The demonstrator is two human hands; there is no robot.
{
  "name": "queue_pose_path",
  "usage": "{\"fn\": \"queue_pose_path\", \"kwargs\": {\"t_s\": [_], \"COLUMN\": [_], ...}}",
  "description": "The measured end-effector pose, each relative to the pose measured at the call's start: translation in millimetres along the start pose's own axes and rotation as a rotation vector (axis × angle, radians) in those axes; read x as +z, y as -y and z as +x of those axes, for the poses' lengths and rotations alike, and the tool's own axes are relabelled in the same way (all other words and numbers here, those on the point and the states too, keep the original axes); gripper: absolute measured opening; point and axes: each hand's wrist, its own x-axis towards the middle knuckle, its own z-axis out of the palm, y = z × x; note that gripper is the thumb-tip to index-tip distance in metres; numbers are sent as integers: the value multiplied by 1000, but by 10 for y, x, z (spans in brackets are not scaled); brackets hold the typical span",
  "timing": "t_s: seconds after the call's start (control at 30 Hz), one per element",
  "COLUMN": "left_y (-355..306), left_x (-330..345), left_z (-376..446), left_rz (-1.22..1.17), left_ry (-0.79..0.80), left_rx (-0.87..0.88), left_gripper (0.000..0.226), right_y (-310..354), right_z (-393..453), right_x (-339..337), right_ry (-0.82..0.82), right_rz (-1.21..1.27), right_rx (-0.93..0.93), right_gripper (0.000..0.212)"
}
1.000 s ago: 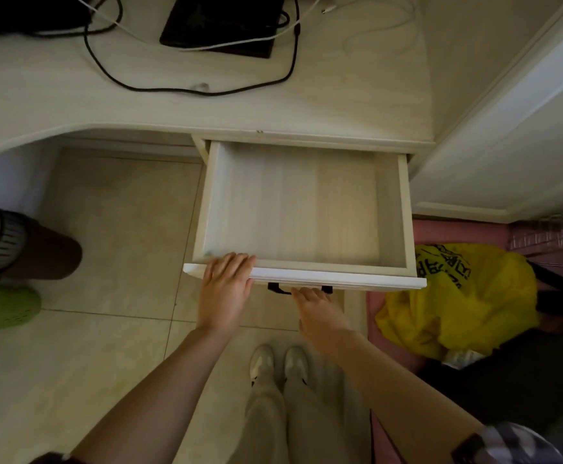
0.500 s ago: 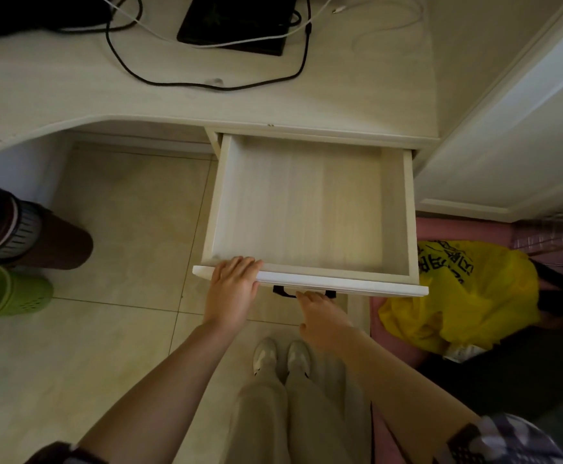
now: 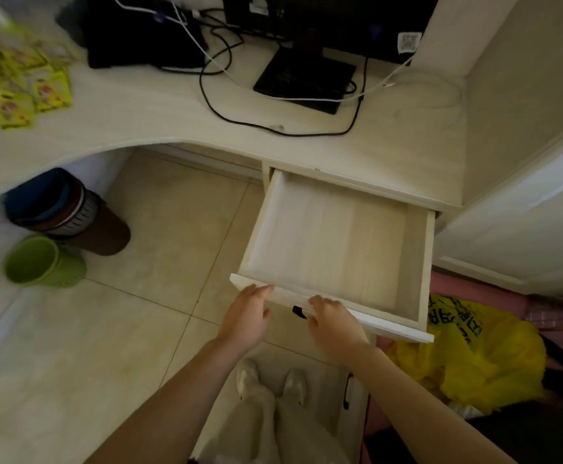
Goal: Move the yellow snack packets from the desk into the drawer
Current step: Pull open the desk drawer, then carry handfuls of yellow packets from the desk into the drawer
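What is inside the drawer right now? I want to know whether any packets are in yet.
Nothing: the drawer shows only its bare wooden bottom. The back part under the desk is hidden.

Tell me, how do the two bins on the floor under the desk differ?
The green bin is the smaller of the two, while the brown bin is taller and wider. The green bin looks bare inside; the brown bin has a blue liner at its mouth. The green bin sits nearer the person, the brown bin further back, partly beneath the desk. Both are round, open-topped and standing side by side on the tiled floor.
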Motion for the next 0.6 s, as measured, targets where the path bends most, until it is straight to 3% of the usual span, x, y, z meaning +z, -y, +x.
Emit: {"fn": "queue_pose_path", "kwargs": {"t_s": [0.27,0.6], "left_y": [271,1380], "left_x": [-677,-1652], "left_z": [-379,-693], "left_rz": [-129,-239], "left_ry": [-285,-544], "left_rx": [-115,-383], "left_gripper": [40,31], "right_y": [952,2488], "right_z": [194,690], "right_x": [-187,-117], "right_ry": [-49,3], "right_rz": [-101,-131], "right_rx": [-200,-355], "right_gripper": [32,33]}}
